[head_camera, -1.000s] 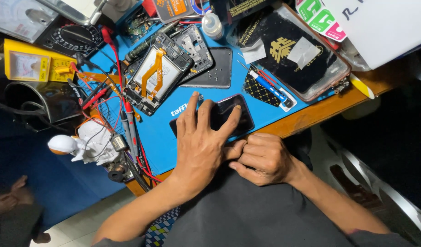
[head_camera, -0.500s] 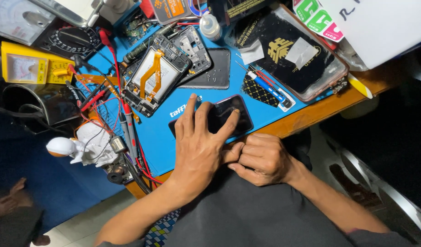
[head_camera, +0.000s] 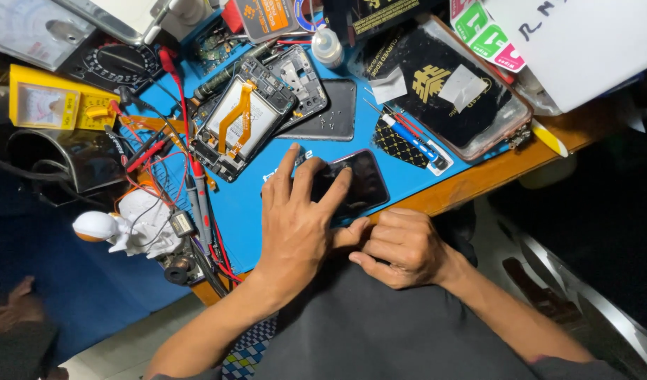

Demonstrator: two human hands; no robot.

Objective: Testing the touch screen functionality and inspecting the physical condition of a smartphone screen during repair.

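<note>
Hands (head_camera: 299, 222) and dark phone (head_camera: 362, 184) unmoved since earlier frame.

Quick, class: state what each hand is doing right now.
Left hand: open, fingers spread flat on the dark phone, pressing it to the blue mat.
Right hand: curled shut at the phone's near edge; what it holds cannot be told.

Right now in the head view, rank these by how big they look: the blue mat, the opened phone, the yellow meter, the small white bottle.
1. blue mat, by far the largest.
2. opened phone.
3. yellow meter, looks close to the opened phone and is partly cut off, so that order is unsure.
4. small white bottle, the smallest.
</note>
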